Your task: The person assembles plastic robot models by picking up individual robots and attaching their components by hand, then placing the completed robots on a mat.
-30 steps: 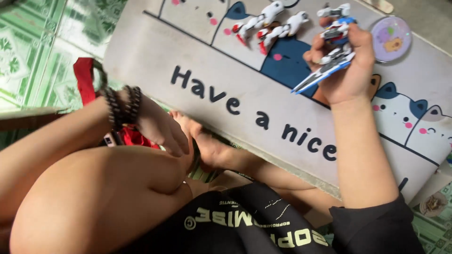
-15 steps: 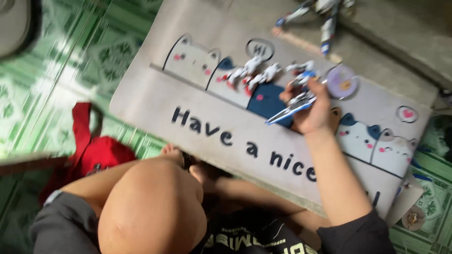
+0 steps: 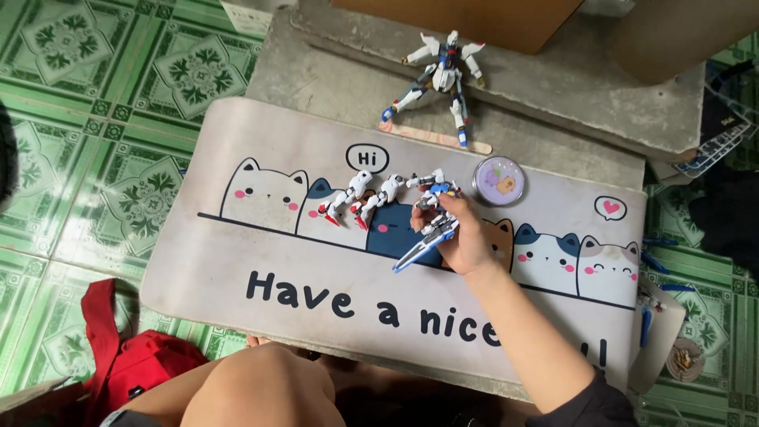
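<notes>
My right hand (image 3: 465, 239) grips a small white, blue and red robot model (image 3: 385, 194) over the cat-patterned mat (image 3: 261, 261). The model lies stretched to the left, legs touching the mat. A long blue and white blade piece (image 3: 425, 242) sticks out below my fingers. My left hand is out of sight; only my bare knee (image 3: 269, 387) shows at the bottom.
A second winged robot model (image 3: 439, 73) lies on the concrete step (image 3: 569, 95) beyond the mat, with a flat wooden stick (image 3: 436, 136) below it. A round purple tin (image 3: 498, 180) sits right of my hand. Red bag (image 3: 134, 360) at lower left; plastic part frames (image 3: 715, 146) at right.
The view has pulled back and shows the whole mat. My left hand, earlier by the red bag, has left the view. My right hand still holds the model, now low on the mat.
</notes>
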